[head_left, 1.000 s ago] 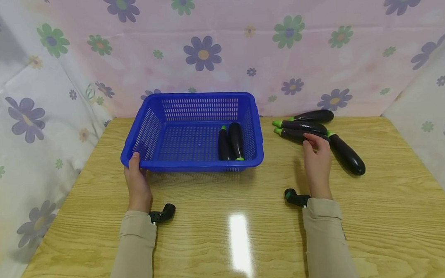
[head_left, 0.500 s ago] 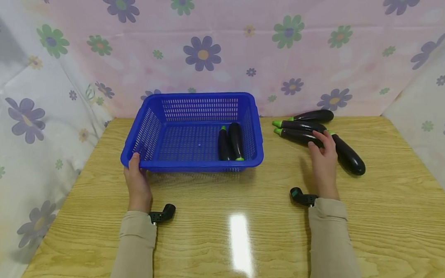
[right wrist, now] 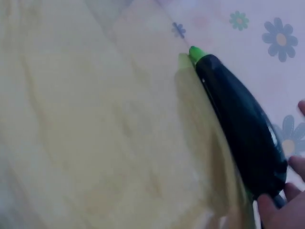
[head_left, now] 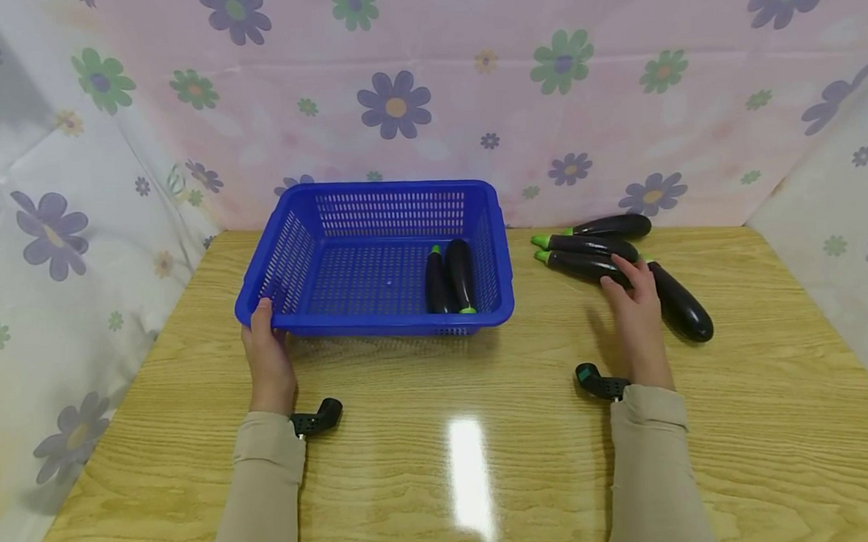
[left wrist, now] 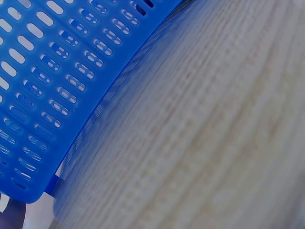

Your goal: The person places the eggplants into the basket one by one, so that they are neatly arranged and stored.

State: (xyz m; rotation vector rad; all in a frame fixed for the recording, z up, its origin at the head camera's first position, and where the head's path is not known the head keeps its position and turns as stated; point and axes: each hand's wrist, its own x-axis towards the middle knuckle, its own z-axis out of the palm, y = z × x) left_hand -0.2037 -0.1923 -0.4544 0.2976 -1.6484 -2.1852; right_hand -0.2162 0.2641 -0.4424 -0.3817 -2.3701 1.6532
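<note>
The left hand (head_left: 269,355) grips the near left corner of the blue basket (head_left: 378,319), its thumb over the rim. Inside, toward the right end, a slim eggplant (head_left: 438,287) and a plumper eggplant (head_left: 460,271) lie side by side, the slim eggplant's green stem pointing away from the person, the plumper eggplant's toward. On the wooden table (head_left: 529,461), right of the basket, the right hand (head_left: 636,315) curls its thumb and fingers around the blunt end of the near eggplant (head_left: 582,265), whose stem points left. Just behind lie the middle eggplant (head_left: 598,245) and the back eggplant (head_left: 616,227), stems also to the left. A slanting eggplant (head_left: 683,302) lies just right of the right hand, its blunt end toward the person, making 4 on the table. A flowered cloth (head_left: 453,44) hangs behind, and a black camera (head_left: 318,417) sits at each wrist
</note>
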